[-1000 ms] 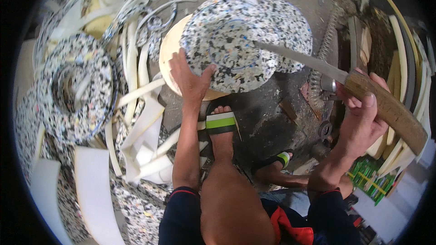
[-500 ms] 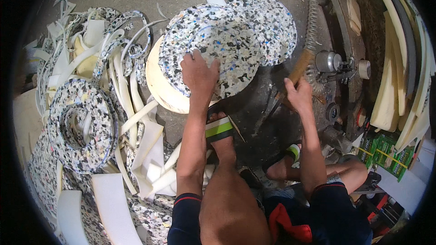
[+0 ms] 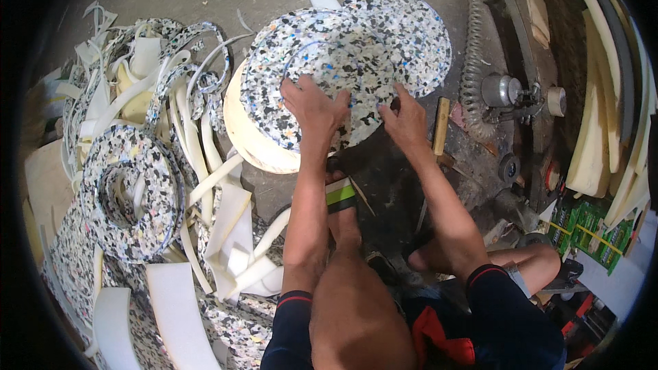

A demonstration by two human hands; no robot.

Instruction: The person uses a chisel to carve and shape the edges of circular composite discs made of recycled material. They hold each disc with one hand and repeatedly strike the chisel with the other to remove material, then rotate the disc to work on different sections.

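A speckled black, white and blue foam disc (image 3: pixel 271 48), with a curved line marking a smaller circle on its face, lies in front of me. My left hand (image 3: pixel 317 108) rests on its near part, fingers spread. At its right edge is my right hand (image 3: pixel 410 123), thumb and forefinger apart; its other fingers are partly hidden. A second speckled disc (image 3: pixel 421 41) sits behind to the right, partly covered. Beneath the front disc a cream foam disc (image 3: pixel 243 130) shows at the left. A tool with a wooden handle (image 3: pixel 441 127) lies on the ground beside my right forearm.
Foam strips and offcuts (image 3: pixel 195 144) heap up at left, with a thick speckled foam ring (image 3: pixel 164 212). At right are a coiled hose (image 3: pixel 473 48), a metal canister device (image 3: pixel 499 90), leaning curved foam pieces (image 3: pixel 589 109) and green packets (image 3: pixel 596 233). My sandalled foot (image 3: pixel 343 202) is below the discs.
My right hand has let go of the wooden-handled tool, now on the ground, and moved left to the disc's edge. My left hand has shifted slightly right on the disc.
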